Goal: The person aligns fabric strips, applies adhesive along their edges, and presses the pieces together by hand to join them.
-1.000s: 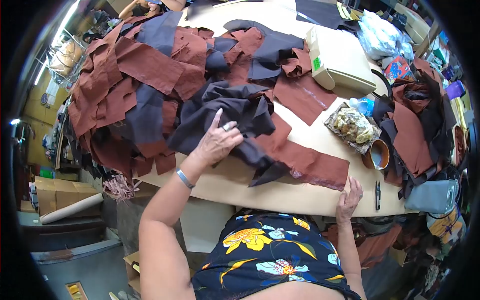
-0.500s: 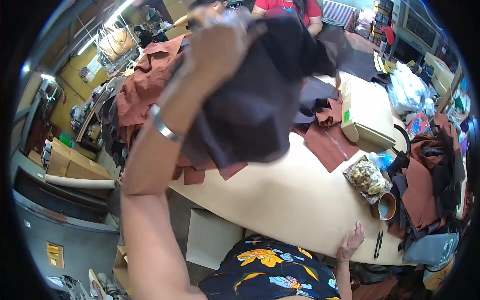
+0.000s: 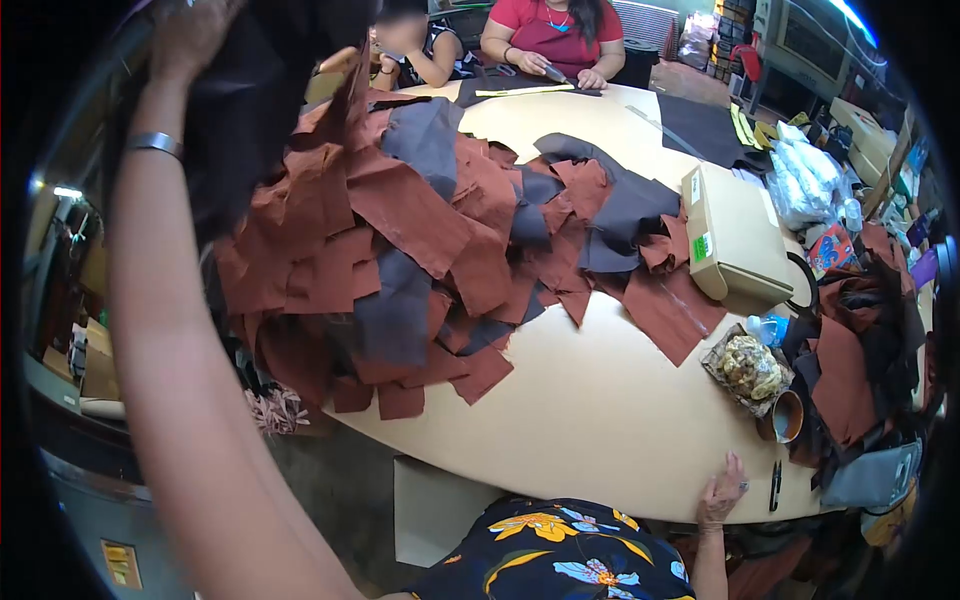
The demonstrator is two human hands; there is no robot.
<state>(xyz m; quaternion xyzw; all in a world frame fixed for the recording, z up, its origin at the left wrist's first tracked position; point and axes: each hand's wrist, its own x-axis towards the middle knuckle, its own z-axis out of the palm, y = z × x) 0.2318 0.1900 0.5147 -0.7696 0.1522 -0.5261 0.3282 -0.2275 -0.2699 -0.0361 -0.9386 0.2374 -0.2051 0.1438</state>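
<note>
Raised at the upper left, my left hand [image 3: 190, 40] is closed on dark cloth [image 3: 250, 110] that hangs beside a large heap of reddish-brown and dark cloth pieces [image 3: 400, 210]. Part of that hand is cut off by the frame's edge. My right hand [image 3: 722, 492] rests on the table's front edge with its fingers apart and nothing in it. Just right of it lies a small black tool [image 3: 776, 486] on the beige table [image 3: 590, 440].
A cardboard box [image 3: 738, 238], a tray of pale lumpy material [image 3: 750, 368] and a brown cup [image 3: 785, 416] stand on the right. More cloth [image 3: 845, 380] is piled beyond them. Two people sit across the table, one with hands [image 3: 590, 78] at dark material.
My left hand has lifted the dark cloth off the heap and carried it to the upper left. The view has shifted, showing more of the table's far side. My right hand stays near the edge.
</note>
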